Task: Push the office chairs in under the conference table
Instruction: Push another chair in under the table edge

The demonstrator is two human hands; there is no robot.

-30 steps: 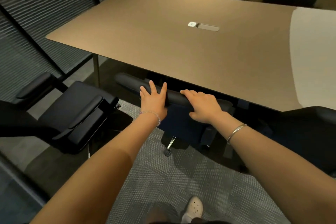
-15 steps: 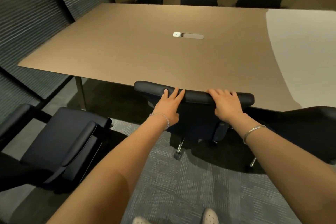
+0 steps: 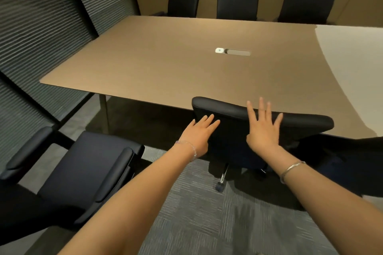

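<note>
Nearest the viewer, both forearms reach up from the bottom of the frame over the grey carpet (image 3: 186, 219). A moment ago the hands were curled over the top of the middle chair (image 3: 244, 130); now they have let go. The left hand (image 3: 199, 132) lies flat against the backrest, fingers together and pointing forward, gripping nothing. The right hand (image 3: 263, 128) is spread wide with its fingers fanned upward, and I cannot tell whether the palm touches the backrest or hovers just off it.

The chair's top edge now sits at the near rim of the conference table (image 3: 165, 64) at centre frame, its seat hidden beneath, so this one looks pushed in.

At lower left, a second chair (image 3: 89, 167) stands well out from the table, turned sideways; it seems the likely next one. Another dark chair (image 3: 352, 161) shows at the right edge. Across the table, at the top of the frame, three chairs (image 3: 238, 0) stand along the far side.
</note>
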